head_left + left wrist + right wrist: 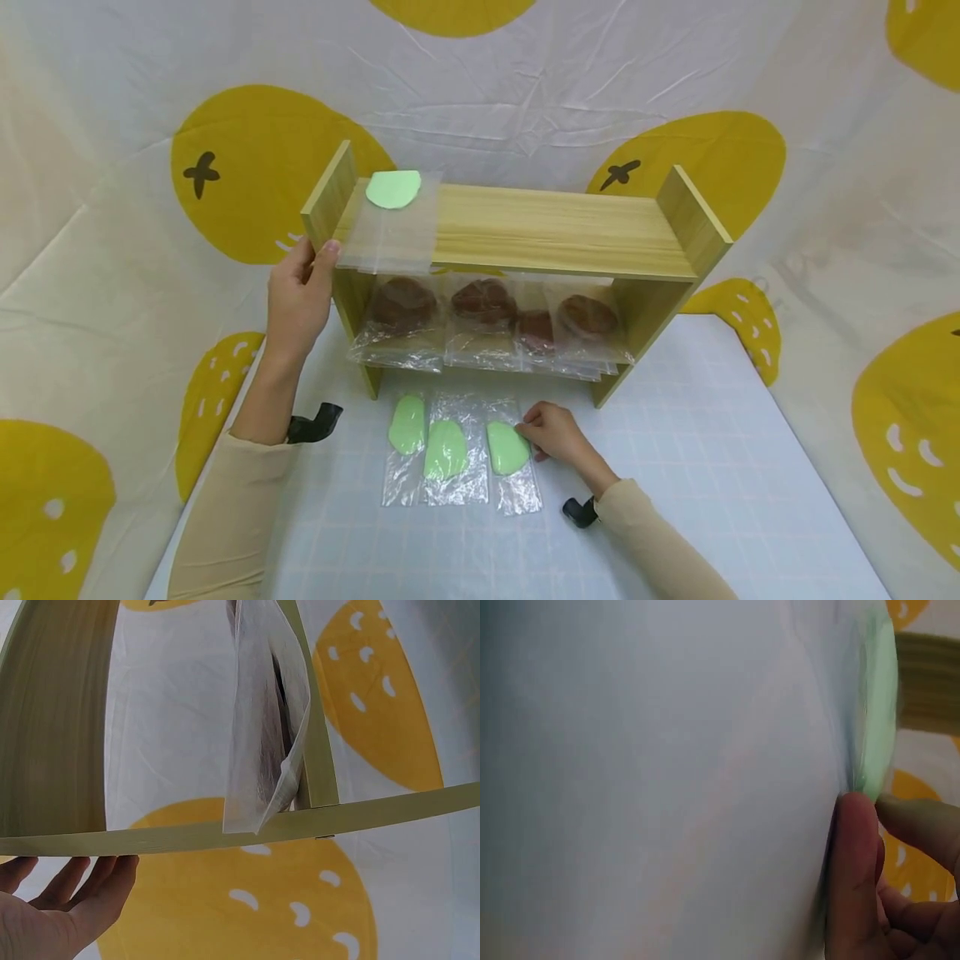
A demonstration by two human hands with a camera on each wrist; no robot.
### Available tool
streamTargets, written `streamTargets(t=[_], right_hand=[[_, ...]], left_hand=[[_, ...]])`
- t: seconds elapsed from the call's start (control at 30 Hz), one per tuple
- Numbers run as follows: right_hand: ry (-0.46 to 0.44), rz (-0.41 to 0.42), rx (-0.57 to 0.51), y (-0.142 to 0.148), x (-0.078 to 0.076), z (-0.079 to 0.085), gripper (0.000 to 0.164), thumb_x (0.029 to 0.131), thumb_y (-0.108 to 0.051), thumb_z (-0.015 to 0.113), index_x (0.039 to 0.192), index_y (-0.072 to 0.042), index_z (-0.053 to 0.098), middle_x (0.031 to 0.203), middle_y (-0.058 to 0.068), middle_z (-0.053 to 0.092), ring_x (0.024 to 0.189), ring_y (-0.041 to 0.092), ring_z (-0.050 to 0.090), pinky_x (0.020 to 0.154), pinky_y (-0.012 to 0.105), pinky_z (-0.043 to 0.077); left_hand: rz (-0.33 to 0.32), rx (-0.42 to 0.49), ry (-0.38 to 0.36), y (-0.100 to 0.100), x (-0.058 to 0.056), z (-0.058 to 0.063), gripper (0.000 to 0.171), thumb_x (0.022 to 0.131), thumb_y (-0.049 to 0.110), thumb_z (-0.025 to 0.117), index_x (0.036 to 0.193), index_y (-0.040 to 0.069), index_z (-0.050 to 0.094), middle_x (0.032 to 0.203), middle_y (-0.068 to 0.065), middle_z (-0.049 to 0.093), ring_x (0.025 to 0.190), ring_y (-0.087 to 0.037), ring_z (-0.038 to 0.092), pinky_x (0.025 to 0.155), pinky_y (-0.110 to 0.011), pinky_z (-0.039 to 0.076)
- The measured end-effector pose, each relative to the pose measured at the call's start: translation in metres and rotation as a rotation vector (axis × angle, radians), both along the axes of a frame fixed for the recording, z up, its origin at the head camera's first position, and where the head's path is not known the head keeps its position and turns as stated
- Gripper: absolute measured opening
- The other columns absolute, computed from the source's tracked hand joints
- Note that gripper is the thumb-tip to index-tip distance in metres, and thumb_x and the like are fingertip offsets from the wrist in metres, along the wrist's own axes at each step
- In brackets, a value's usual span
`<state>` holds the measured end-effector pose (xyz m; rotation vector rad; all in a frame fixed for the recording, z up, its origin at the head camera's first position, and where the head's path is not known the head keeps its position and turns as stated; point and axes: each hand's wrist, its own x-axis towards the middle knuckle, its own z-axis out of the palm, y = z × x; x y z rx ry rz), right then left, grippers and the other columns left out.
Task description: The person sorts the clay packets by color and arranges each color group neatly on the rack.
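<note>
My left hand point(302, 292) rests its fingertips against the outer left side of a small wooden shelf point(555, 229); in the left wrist view, the fingers point(112, 881) touch the panel's edge. Down on the table, my right hand point(557, 435) pinches the right edge of a clear plastic bag point(517, 497) with a flat, rounded light-green piece point(507, 448) inside. The right wrist view shows thumb and finger at the lower end of that green piece point(881, 712). To its left lie two similar bags holding green pieces, one in the middle point(446, 450) and one farther left point(407, 425).
On the shelf's top board, at the left, lies another bagged green piece point(393, 190). The lower board carries several clear bags with dark brown pieces point(405, 304), their ends hanging over the front edge. Behind hangs a white cloth point(517, 100) with yellow figures. A pale checked cloth point(720, 467) covers the table.
</note>
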<state>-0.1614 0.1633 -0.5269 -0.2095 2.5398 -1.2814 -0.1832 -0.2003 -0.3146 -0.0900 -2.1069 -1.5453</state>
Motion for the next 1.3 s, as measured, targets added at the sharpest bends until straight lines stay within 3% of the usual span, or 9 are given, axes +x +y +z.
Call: streamTargets(t=[0.23, 0.4, 0.57, 0.67, 0.93, 1.17, 1.3], right_hand=[[0.016, 0.038, 0.111, -0.0066, -0.0041, 0.0017, 0.012, 0.092, -0.011, 0.069, 0.089, -0.001, 0.065, 0.072, 0.005, 0.06, 0.041, 0.017, 0.057, 0.039, 0.032, 0.05], [0.053, 0.093, 0.181, -0.0078, -0.0062, 0.0022, 0.011, 0.093, -0.012, 0.065, 0.086, -0.004, 0.064, 0.075, 0.003, 0.061, 0.041, 0.014, 0.053, 0.037, 0.029, 0.045], [0.06, 0.139, 0.184, -0.0078, -0.0062, 0.0039, 0.01, 0.093, -0.012, 0.063, 0.087, -0.004, 0.063, 0.073, 0.002, 0.059, 0.044, 0.012, 0.05, 0.04, 0.026, 0.041], [0.04, 0.122, 0.162, -0.0073, -0.0048, 0.0047, 0.01, 0.095, -0.013, 0.063, 0.09, -0.004, 0.063, 0.074, 0.002, 0.059, 0.048, 0.013, 0.051, 0.045, 0.028, 0.043], [-0.005, 0.022, 0.002, -0.0053, -0.0022, 0.0075, 0.014, 0.094, -0.015, 0.062, 0.096, -0.001, 0.062, 0.074, 0.006, 0.06, 0.057, 0.017, 0.057, 0.053, 0.032, 0.051], [-0.177, -0.056, -0.284, -0.0037, 0.0005, 0.0042, 0.02, 0.097, -0.014, 0.06, 0.103, 0.004, 0.055, 0.086, 0.013, 0.062, 0.071, 0.02, 0.062, 0.062, 0.038, 0.057], [-0.25, -0.064, -0.377, -0.0012, 0.0005, 0.0002, 0.022, 0.1, -0.015, 0.058, 0.107, 0.005, 0.051, 0.089, 0.017, 0.063, 0.071, 0.022, 0.065, 0.063, 0.04, 0.058]], left_hand=[[0.008, -0.001, 0.012, -0.0011, -0.0023, -0.0031, 0.042, 0.103, 0.039, 0.055, 0.136, 0.014, 0.063, 0.126, -0.007, 0.064, 0.096, -0.019, 0.058, 0.08, -0.027, 0.047], [0.013, -0.004, 0.011, -0.0006, -0.0018, -0.0016, 0.043, 0.103, 0.039, 0.055, 0.138, 0.014, 0.062, 0.128, -0.006, 0.064, 0.102, -0.019, 0.059, 0.088, -0.032, 0.049], [0.011, -0.006, 0.007, -0.0005, -0.0012, -0.0012, 0.044, 0.103, 0.039, 0.055, 0.138, 0.014, 0.061, 0.131, -0.005, 0.063, 0.107, -0.02, 0.06, 0.092, -0.036, 0.05], [0.004, -0.003, 0.013, -0.0006, -0.0014, -0.0012, 0.043, 0.103, 0.038, 0.055, 0.138, 0.014, 0.061, 0.131, -0.005, 0.063, 0.108, -0.021, 0.06, 0.093, -0.037, 0.05], [0.005, 0.006, -0.005, -0.0008, -0.002, -0.0013, 0.044, 0.103, 0.037, 0.055, 0.141, 0.014, 0.059, 0.134, -0.005, 0.061, 0.115, -0.024, 0.059, 0.099, -0.044, 0.047], [0.002, 0.004, -0.013, -0.0004, -0.0014, -0.0006, 0.044, 0.103, 0.037, 0.054, 0.141, 0.014, 0.059, 0.135, -0.005, 0.061, 0.115, -0.026, 0.06, 0.097, -0.045, 0.048], [0.0, 0.002, -0.013, -0.0004, -0.0012, -0.0008, 0.044, 0.104, 0.037, 0.054, 0.142, 0.015, 0.058, 0.135, -0.005, 0.061, 0.114, -0.026, 0.061, 0.096, -0.044, 0.049]])
